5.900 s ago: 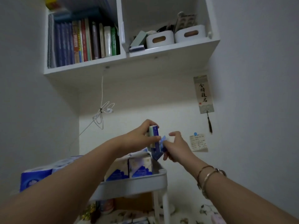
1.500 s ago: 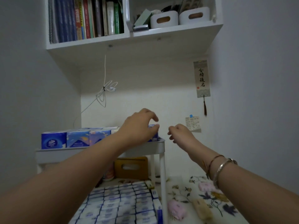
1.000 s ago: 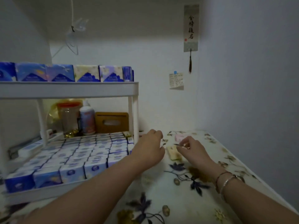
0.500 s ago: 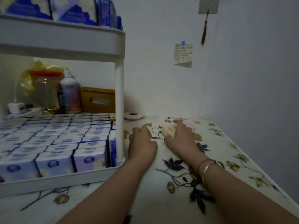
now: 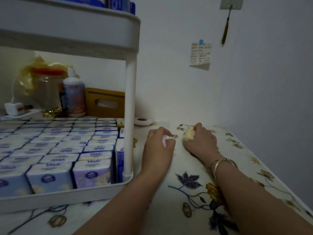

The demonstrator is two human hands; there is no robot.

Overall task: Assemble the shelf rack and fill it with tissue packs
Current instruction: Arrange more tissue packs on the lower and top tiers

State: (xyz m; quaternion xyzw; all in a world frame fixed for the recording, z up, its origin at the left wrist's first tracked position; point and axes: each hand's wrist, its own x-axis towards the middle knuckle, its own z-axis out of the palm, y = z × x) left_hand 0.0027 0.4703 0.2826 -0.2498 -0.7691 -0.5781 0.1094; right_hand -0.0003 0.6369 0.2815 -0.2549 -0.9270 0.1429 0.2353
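White plastic rack: the two-tier shelf rack point(image 5: 130, 116) stands assembled at the left of the frame on the floral-print tabletop point(image 5: 194, 192); its round post seats in the near right corner of the lower tray.
Lower tier: blue, white and lilac soft tissue packs point(image 5: 67, 146) stand on end in tight rows, wall to wall, so that the raised rim retains them. By this evidence the tier is judged full.
Upper tier: blue packs point(image 5: 118, 4) show above its rim at the top edge; how full it is cannot be told.
Left hand point(image 5: 159, 146): centre frame, just right of the post, fingers curled around a small pale pink pack point(image 5: 164, 140), which is mostly hidden.
Right hand point(image 5: 201, 141): just right of the left hand, fingers clamped on a small pale yellow pack point(image 5: 188, 134), low over the tabletop; two metal bangles point(image 5: 221, 164) sit at the wrist.
Purpose, judged: loose packs are being collected for whatever space the rack still has.
Behind rack: white bottle point(image 5: 74, 94), clear jar with red lid point(image 5: 46, 85), brown wooden tissue box point(image 5: 105, 104).
Wall: pinned paper note point(image 5: 200, 55), upper right.
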